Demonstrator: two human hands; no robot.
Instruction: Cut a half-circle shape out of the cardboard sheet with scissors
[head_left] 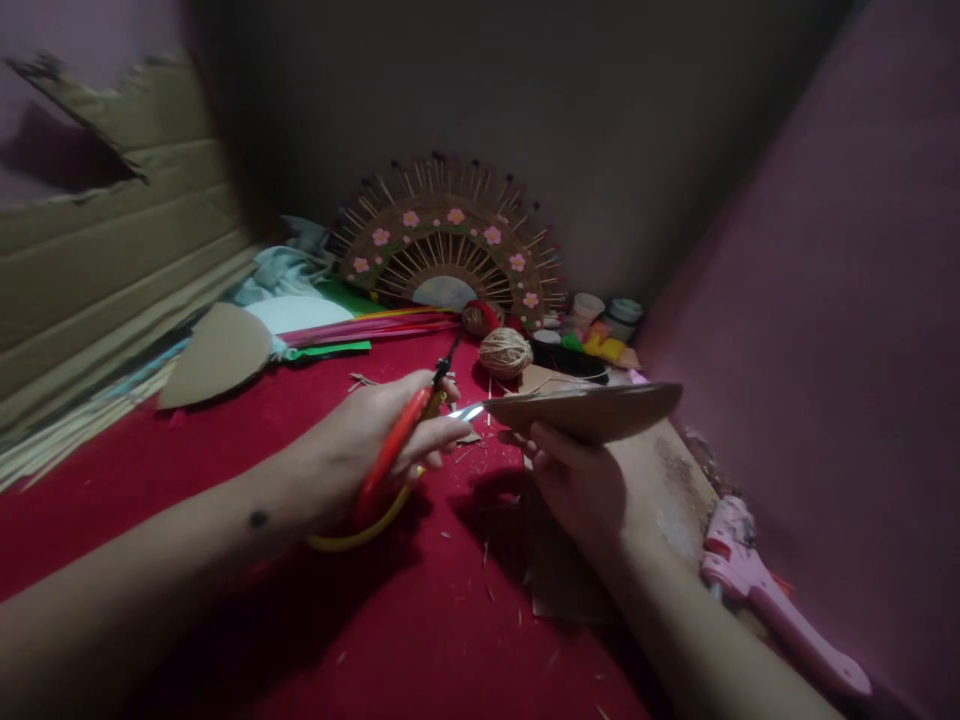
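Note:
My left hand [390,445] is wrapped round scissors with red handles [394,445], and a yellow loop shows below the palm. The bright blade points right and meets the left tip of a brown cardboard piece [600,412]. That piece has a curved edge and is seen nearly edge-on. My right hand [574,480] holds it from below, fingers under the cardboard. Under the right hand, a flat cardboard sheet [559,570] lies on the red cloth [420,620].
A flower-painted stick fan [450,225] stands at the back, with a twine ball [505,352] before it. Small tubs [622,318] are behind right. A pink glue gun [784,600] lies at right. Thin sticks [97,420] and a cardboard cone-like piece [217,358] lie left.

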